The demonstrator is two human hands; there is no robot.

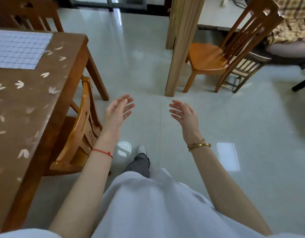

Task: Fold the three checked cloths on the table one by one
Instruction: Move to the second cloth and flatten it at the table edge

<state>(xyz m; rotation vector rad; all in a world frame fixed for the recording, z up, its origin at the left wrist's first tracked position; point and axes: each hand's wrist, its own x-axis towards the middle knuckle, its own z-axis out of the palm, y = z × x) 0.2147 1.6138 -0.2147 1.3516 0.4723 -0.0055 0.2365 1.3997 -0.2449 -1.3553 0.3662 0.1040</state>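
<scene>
Pale glossy floor tiles fill the middle of the view, and I stand on them looking down at my own arms.

My left hand and right hand reach out in front of me over bare floor. The palms are turned toward each other and the fingers are loosely spread. Both hold nothing and touch nothing. I judge they are free because I am not yet at the work: the table is off to my left, not in front of me.

One checked cloth, pale blue and white, lies flat on the table's far end, well apart from both hands. It looks unfolded. The task names three cloths, but I can see only this one, and the table runs out of view on the left.

A chair is tucked under the table's near edge, between me and the tabletop, so I would likely have to step round it to reach the cloth.

Counted: two hands, one cloth, one table and one wooden post. There are four chairs: the tucked one, one beyond the table, and two by the post. A red string circles my left wrist and gold bangles my right.
</scene>
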